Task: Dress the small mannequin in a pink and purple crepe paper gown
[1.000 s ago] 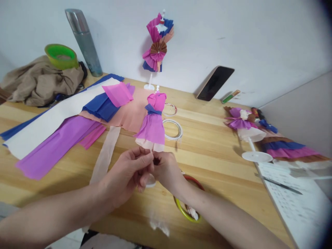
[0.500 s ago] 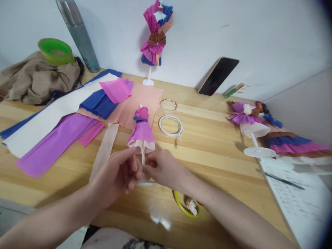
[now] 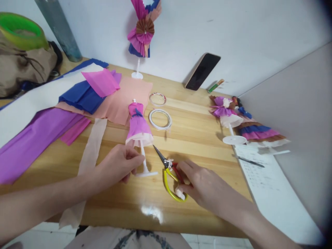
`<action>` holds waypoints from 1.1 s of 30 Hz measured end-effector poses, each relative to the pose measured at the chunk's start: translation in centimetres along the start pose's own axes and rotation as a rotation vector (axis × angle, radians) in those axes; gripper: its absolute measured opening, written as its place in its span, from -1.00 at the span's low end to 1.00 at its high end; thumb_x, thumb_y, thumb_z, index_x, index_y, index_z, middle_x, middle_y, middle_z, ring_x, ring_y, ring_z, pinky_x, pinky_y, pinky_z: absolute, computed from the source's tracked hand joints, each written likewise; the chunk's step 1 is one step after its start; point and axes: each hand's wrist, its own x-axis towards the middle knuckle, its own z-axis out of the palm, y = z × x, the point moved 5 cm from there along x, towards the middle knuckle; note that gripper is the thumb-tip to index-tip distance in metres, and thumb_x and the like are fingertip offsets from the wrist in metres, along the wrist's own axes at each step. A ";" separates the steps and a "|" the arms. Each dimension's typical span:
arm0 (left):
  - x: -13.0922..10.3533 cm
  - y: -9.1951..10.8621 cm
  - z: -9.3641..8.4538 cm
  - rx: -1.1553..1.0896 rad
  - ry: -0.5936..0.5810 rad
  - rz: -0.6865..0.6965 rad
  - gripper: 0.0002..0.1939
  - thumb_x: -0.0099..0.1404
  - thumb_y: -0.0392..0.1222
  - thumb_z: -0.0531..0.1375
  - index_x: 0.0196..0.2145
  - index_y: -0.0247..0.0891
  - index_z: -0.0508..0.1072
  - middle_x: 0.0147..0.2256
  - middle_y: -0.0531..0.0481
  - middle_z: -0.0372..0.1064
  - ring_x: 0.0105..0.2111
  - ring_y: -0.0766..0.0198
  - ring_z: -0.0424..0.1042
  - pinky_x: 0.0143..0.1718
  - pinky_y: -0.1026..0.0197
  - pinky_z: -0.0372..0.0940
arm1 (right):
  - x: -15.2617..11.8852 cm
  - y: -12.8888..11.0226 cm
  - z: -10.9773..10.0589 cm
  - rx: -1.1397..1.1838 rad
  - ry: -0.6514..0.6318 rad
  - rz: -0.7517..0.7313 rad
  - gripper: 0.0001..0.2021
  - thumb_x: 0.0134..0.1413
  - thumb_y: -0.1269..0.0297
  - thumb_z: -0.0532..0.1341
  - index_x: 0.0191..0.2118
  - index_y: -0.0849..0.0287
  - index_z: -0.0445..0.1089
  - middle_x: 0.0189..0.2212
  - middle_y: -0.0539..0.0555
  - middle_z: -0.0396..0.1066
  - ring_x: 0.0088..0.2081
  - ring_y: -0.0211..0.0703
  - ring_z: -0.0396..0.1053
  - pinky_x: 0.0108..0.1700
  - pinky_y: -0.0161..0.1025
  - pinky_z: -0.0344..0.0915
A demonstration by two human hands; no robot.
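A small dress form (image 3: 138, 126) in a pink and purple crepe-paper dress, with a blue sash and pale hem, stands on its white stand (image 3: 143, 157) in front of me. My left hand (image 3: 123, 160) is closed beside the stand, its thumb tip at the stem; anything pinched there is hidden. To the right lie scissors (image 3: 166, 173) with one yellow and one red handle, blades pointing towards the dress hem. My right hand (image 3: 199, 181) has its fingers closed on the red handle. A white scrap (image 3: 181, 194) sits by the yellow loop.
Crepe-paper sheets (image 3: 49, 129) cover the left of the table, with a pale strip (image 3: 92, 148) nearer. Two tape rolls (image 3: 160, 119) lie beyond the scissors. Another dressed form (image 3: 141, 38) stands at the wall, more (image 3: 230, 119) at right. A phone (image 3: 203, 71) leans behind; a pen (image 3: 251, 161) lies on paper.
My right hand has left the stand, moved right and taken hold of the scissors, which have turned and shifted. My left hand stays by the stand. The whole view has shifted.
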 end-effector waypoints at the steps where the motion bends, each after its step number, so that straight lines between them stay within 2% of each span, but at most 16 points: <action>1: 0.3 0.2 0.3 -0.025 -0.012 -0.010 -0.65 0.14 -0.05 0.16 -0.70 -0.25 0.25 -0.79 0.13 0.14 -0.81 0.42 0.11 -0.77 0.38 -0.02 | -0.1 0.1 0.5 0.015 0.007 0.021 -0.86 0.02 0.45 0.14 -0.26 0.13 0.29 -0.32 0.05 0.42 -0.45 -0.20 0.35 -0.40 -0.28 0.15; 3: 1.0 0.4 1.0 -0.059 -0.019 -0.028 -0.66 0.12 -0.04 0.18 -0.68 -0.24 0.25 -0.77 0.13 0.17 -0.82 0.42 0.11 -0.80 0.38 -0.02 | 0.1 0.2 1.0 0.055 0.017 0.054 -0.86 0.01 0.45 0.13 -0.26 0.13 0.24 -0.34 0.04 0.41 -0.45 -0.20 0.36 -0.40 -0.28 0.16; 6: 2.1 0.3 2.0 -0.053 0.002 -0.072 -0.65 0.11 -0.04 0.20 -0.69 -0.24 0.25 -0.81 0.15 0.12 -0.85 0.42 0.08 -0.83 0.38 -0.06 | 0.9 0.2 1.3 0.126 0.041 0.051 -0.85 0.00 0.47 0.10 -0.28 0.12 0.20 -0.42 -0.01 0.39 -0.50 -0.23 0.33 -0.46 -0.31 0.13; 10: 2.8 0.5 2.5 -0.082 0.058 -0.100 -0.64 0.07 -0.15 0.22 -0.76 -0.24 0.20 -0.85 0.17 0.07 -0.86 0.48 0.00 -0.81 0.39 -0.13 | 1.5 1.0 0.9 0.227 0.130 0.002 -0.77 0.00 0.49 0.05 -0.18 0.12 0.20 -0.49 -0.05 0.37 -0.53 -0.25 0.31 -0.46 -0.32 0.14; 12: 2.7 0.5 2.3 -0.173 0.073 -0.098 -0.66 0.04 -0.18 0.23 -0.76 -0.25 0.19 -0.83 0.18 0.07 -0.84 0.51 -0.04 -0.80 0.39 -0.17 | 1.6 1.6 0.6 0.267 0.151 0.013 -0.71 0.01 0.50 0.02 -0.11 0.13 0.21 -0.52 -0.06 0.37 -0.54 -0.25 0.31 -0.46 -0.32 0.16; 16: 2.1 0.3 1.7 -0.344 -0.013 -0.028 -0.72 -0.01 -0.08 0.26 -0.65 -0.25 0.26 -0.78 0.21 0.08 -0.78 0.51 -0.05 -0.74 0.38 -0.20 | 1.9 0.9 0.6 0.272 0.102 -0.011 -0.71 0.07 0.39 0.09 -0.05 0.14 0.27 -0.51 -0.03 0.41 -0.53 -0.22 0.34 -0.46 -0.31 0.18; 18: 1.8 0.1 1.1 -0.348 -0.020 0.025 -0.72 -0.04 -0.06 0.26 -0.63 -0.25 0.26 -0.75 0.21 0.08 -0.74 0.50 -0.01 -0.70 0.38 -0.14 | 2.4 -0.2 0.8 0.198 0.107 -0.052 -0.67 0.06 0.34 0.14 -0.01 0.13 0.29 -0.41 0.04 0.47 -0.45 -0.18 0.39 -0.43 -0.29 0.19; 20: 1.4 -0.1 0.4 -0.323 -0.009 0.077 -0.73 -0.03 -0.05 0.25 -0.62 -0.26 0.26 -0.70 0.19 0.10 -0.68 0.47 0.05 -0.65 0.37 -0.06 | 3.0 -1.2 0.9 0.093 0.124 -0.095 -0.60 0.02 0.39 0.14 0.04 0.14 0.28 -0.30 0.10 0.49 -0.39 -0.14 0.41 -0.39 -0.27 0.20; 23: 0.8 -0.3 -0.5 -0.258 0.006 0.124 -0.74 0.02 -0.05 0.21 -0.59 -0.26 0.26 -0.64 0.15 0.11 -0.63 0.44 0.09 -0.61 0.36 -0.03 | 3.7 -1.8 0.9 0.047 0.118 -0.140 -0.58 0.00 0.44 0.11 0.04 0.18 0.27 -0.34 0.10 0.48 -0.43 -0.15 0.39 -0.41 -0.27 0.20; 26: 0.2 0.0 -1.3 -0.255 -0.001 0.130 -0.74 0.05 -0.06 0.19 -0.59 -0.24 0.22 -0.64 0.17 0.06 -0.63 0.44 0.05 -0.61 0.35 -0.06 | 3.7 -1.2 0.4 0.202 0.066 -0.131 -0.67 0.09 0.38 0.08 0.01 0.14 0.27 -0.41 0.05 0.44 -0.49 -0.21 0.34 -0.44 -0.29 0.22; 28: -0.2 0.3 -1.6 -0.314 -0.026 0.115 -0.73 0.05 -0.04 0.18 -0.60 -0.22 0.19 -0.67 0.20 0.01 -0.66 0.45 0.00 -0.64 0.35 -0.10 | 3.4 -0.6 0.2 0.386 0.007 -0.127 -0.69 0.13 0.35 0.08 0.02 0.09 0.25 -0.38 0.05 0.43 -0.46 -0.22 0.36 -0.42 -0.31 0.27; 31: -0.3 0.3 -1.7 -0.360 -0.046 0.088 -0.72 0.04 -0.04 0.17 -0.63 -0.20 0.16 -0.70 0.21 -0.01 -0.69 0.46 -0.04 -0.66 0.34 -0.14 | 3.0 0.3 0.2 0.630 -0.045 -0.129 -0.62 0.10 0.30 0.15 0.07 0.03 0.22 -0.24 0.12 0.43 -0.32 -0.15 0.42 -0.32 -0.27 0.35; 33: -0.1 0.1 -1.7 -0.337 -0.037 0.086 -0.73 0.04 -0.07 0.16 -0.63 -0.20 0.15 -0.70 0.20 0.00 -0.69 0.46 -0.03 -0.67 0.34 -0.15 | 2.8 0.7 0.2 0.744 -0.096 -0.125 -0.52 0.01 0.25 0.25 0.09 0.00 0.21 -0.23 0.12 0.41 -0.27 -0.11 0.42 -0.24 -0.22 0.38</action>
